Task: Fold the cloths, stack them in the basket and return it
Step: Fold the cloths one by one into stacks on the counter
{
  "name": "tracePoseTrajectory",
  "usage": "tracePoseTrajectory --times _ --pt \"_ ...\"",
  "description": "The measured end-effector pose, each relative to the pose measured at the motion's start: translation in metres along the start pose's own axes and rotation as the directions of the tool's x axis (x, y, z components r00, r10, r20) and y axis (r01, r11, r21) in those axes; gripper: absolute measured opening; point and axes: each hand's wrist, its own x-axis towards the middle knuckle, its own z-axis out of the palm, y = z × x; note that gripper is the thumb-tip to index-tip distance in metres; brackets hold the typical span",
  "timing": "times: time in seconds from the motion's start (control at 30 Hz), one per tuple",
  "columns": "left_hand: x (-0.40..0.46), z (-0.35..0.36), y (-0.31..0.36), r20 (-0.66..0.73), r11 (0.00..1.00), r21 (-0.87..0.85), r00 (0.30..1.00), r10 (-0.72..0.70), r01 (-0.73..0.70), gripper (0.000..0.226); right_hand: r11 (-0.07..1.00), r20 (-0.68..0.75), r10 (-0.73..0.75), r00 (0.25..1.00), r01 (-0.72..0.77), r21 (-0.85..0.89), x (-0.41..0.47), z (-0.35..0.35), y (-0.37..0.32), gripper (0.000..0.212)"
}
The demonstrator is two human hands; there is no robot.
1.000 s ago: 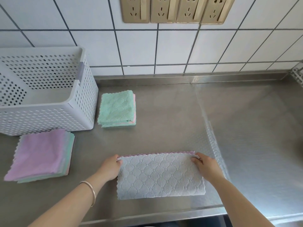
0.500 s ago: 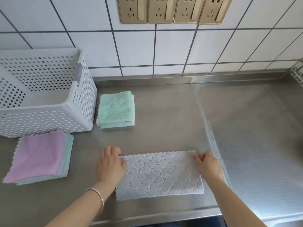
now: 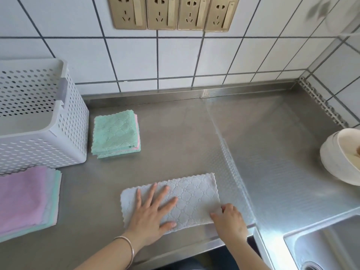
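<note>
A pale grey quilted cloth [image 3: 187, 199], folded into a long strip, lies on the stainless-steel tabletop [image 3: 175, 145]. The left hand [image 3: 150, 213] presses flat on the cloth's left half, fingers spread. The right hand [image 3: 229, 221] pinches the cloth's near right corner.

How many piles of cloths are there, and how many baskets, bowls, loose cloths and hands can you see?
Piles of cloths: 2, the folded pile with a green cloth on top and the flat pile with a pink one on top
Loose cloths: 1, the grey cloth under the left hand and right hand
Baskets: 1, the white basket
Bowls: 1, the bowl
Hands: 2
Total: 7
</note>
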Motion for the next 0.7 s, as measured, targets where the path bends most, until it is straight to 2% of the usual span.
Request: tracePoseTrajectory --times 0.1,0.17,0.27,0.3,0.33,0.37,0.4,0.43,0.47,0.5,0.53,0.57,0.63,0.7 --pt "0.000 -0.003 0.001 0.052 0.999 -0.025 0.998 0.028 -0.027 0.075 0.998 0.090 0.055 0.994 -0.057 0.019 0.005 -0.003 -0.001 0.036" --pt "0.001 -0.008 0.002 0.108 0.999 -0.030 0.994 0.026 -0.023 0.077 0.997 0.111 0.039 0.993 -0.046 0.061 0.004 -0.008 -0.005 0.015" --pt "0.000 -0.023 0.006 0.076 0.994 -0.113 0.997 0.023 -0.015 0.083 0.971 0.026 0.012 1.000 -0.018 0.237 -0.005 -0.011 -0.012 0.004" --pt "0.000 -0.026 0.008 0.032 0.985 -0.172 0.999 0.023 -0.017 0.088 0.952 -0.045 -0.019 0.999 0.032 0.304 -0.011 -0.013 -0.016 0.007" --pt "-0.003 -0.033 0.009 0.014 0.940 -0.339 1.000 -0.024 0.027 0.091 0.937 -0.135 -0.075 0.988 0.116 0.330 -0.018 -0.014 -0.022 0.011" --pt "-0.005 -0.041 0.010 0.061 0.831 -0.546 0.994 -0.086 0.106 0.088 0.921 -0.232 -0.168 0.958 0.236 0.309 -0.026 -0.014 -0.029 0.016" --pt "-0.008 -0.051 0.010 0.097 0.650 -0.741 0.985 -0.142 0.167 0.080 0.887 -0.331 -0.290 0.898 0.382 0.260 -0.035 -0.012 -0.038 0.021" --pt "-0.012 -0.060 0.009 0.131 0.424 -0.883 0.973 -0.189 0.202 0.072 0.825 -0.412 -0.428 0.804 0.534 0.185 -0.043 -0.009 -0.047 0.026" --pt "-0.016 -0.066 0.007 0.173 0.197 -0.957 0.963 -0.204 0.214 0.064 0.743 -0.464 -0.559 0.687 0.664 0.088 -0.049 -0.002 -0.056 0.028" --pt "-0.017 -0.069 0.004 0.203 0.018 -0.977 0.957 -0.209 0.211 0.053 0.657 -0.479 -0.667 0.572 0.753 -0.016 -0.056 0.005 -0.065 0.029" --pt "-0.018 -0.070 0.002 0.220 -0.074 -0.975 0.946 -0.238 0.208 0.042 0.578 -0.463 -0.747 0.477 0.810 -0.098 -0.062 0.014 -0.073 0.027" --pt "-0.020 -0.071 -0.001 0.228 -0.107 -0.973 0.930 -0.287 0.206 0.035 0.504 -0.431 -0.808 0.402 0.850 -0.153 -0.068 0.022 -0.081 0.024" --pt "-0.026 -0.069 -0.007 0.218 -0.047 -0.975 0.887 -0.407 0.219 0.039 0.385 -0.365 -0.885 0.290 0.897 -0.219 -0.077 0.040 -0.095 0.020" --pt "-0.030 -0.062 -0.014 0.211 0.003 -0.970 0.855 -0.474 0.241 0.036 0.311 -0.307 -0.923 0.231 0.919 -0.244 -0.081 0.057 -0.102 0.022"
